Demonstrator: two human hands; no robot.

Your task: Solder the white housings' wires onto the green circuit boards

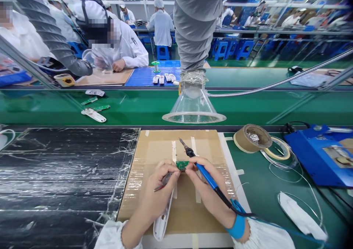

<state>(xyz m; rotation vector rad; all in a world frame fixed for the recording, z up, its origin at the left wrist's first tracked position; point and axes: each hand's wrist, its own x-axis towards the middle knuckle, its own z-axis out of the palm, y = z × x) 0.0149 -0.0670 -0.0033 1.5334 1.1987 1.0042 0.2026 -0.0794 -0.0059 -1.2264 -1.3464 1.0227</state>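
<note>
Between the fingertips of both hands is a small green circuit board (182, 165). My left hand (161, 183) is closed, pinching the board's left edge. A dark grey piece with a thin red strip or wire (163, 183) also sits in its grasp; its kind is unclear. My right hand (206, 190), with a blue band on the wrist, grips a soldering iron (205, 173) with a blue handle. Its tip points up and left, away from the board, while the thumb and fingertips touch the board's right side. Under my left hand lies a long white plastic casing (162, 223), partly hidden.
Cardboard (154, 150) covers the work area. Above it hangs a clear fume hood (194, 105). On the right are a tape roll (252, 138), solder wire (275, 164), a blue box (322, 157) and white cloth (300, 216). Casings (95, 115) lie beyond; a co-worker (118, 43) sits opposite.
</note>
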